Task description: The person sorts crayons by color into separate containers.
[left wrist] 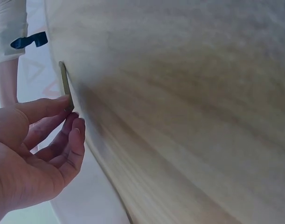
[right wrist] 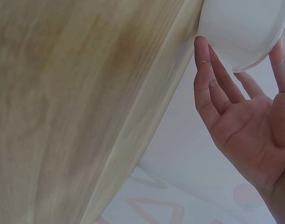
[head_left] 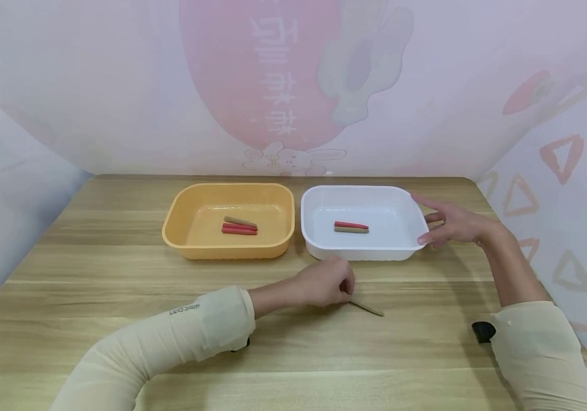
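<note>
My left hand (head_left: 324, 282) pinches one end of a slim olive-brown stick (head_left: 367, 309) between thumb and fingertips, just in front of the white basin (head_left: 355, 253). In the left wrist view the stick (left wrist: 65, 83) points away from the fingertips, close over the tabletop. At the white basin's right end, my right hand (head_left: 454, 224) has its fingers spread and fingertips against the rim and side. The right wrist view shows those extended fingers touching the basin's outer wall (right wrist: 240, 32). Inside the basin lie a red stick (head_left: 349, 225) and a tan stick (head_left: 351, 230), side by side.
Left of the white basin stands a yellow-orange basin (head_left: 226, 251) holding red sticks (head_left: 239, 231) and a tan stick (head_left: 240, 221). Both sit toward the back of the wood-grain table (head_left: 293, 354). Printed walls (head_left: 134, 114) rise behind and beside it.
</note>
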Motion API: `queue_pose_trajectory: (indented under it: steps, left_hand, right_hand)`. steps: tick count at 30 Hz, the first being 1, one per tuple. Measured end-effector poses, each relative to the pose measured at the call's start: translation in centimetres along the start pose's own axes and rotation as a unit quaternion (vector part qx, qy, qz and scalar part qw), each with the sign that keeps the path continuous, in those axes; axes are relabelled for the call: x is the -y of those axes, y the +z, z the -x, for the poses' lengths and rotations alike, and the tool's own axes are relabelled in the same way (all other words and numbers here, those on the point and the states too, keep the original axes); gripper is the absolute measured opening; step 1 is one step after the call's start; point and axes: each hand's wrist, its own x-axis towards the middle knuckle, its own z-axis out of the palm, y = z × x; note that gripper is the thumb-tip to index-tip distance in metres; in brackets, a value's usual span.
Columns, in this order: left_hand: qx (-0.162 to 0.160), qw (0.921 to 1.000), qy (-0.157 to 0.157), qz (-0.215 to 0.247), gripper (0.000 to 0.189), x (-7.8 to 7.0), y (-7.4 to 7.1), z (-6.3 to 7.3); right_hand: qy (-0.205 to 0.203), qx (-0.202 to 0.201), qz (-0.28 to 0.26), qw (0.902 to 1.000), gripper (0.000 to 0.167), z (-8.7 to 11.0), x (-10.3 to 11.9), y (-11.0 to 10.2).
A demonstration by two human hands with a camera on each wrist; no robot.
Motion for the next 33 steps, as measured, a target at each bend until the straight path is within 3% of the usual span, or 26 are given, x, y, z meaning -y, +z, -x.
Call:
queue_pose_trajectory:
  steps: [4, 13, 21, 26, 33]
  left_hand:
    - [-0.001, 0.9998, -0.001, 0.021, 0.008, 0.2, -0.6, 0.3]
    - [-0.011, 0.9955, 0.016, 0.092, 0.007, 0.6, -1.3, 0.4]
    - [-0.065, 0.9875, 0.018, 0.143, 0.003, -0.3, -3.3, 0.7]
    - [-0.107, 0.9754, -0.005, 0.193, 0.006, -0.4, -4.9, 0.5]
    - [-0.164, 0.9449, -0.059, 0.277, 0.009, 0.7, -6.9, -0.6]
  right_hand:
    - [-0.004, 0.000, -0.002, 1.0000, 0.109, -0.1, -0.1, 0.0]
    - [-0.004, -0.001, -0.002, 1.0000, 0.110, -0.1, -0.2, 0.0]
    - [-0.003, 0.000, 0.000, 1.0000, 0.110, -0.1, -0.2, 0.0]
    - [-0.003, 0.002, 0.000, 1.0000, 0.110, 0.0, -0.2, 0.0]
    - [-0.005, 0.000, -0.002, 1.0000, 0.109, 0.0, -0.1, 0.0]
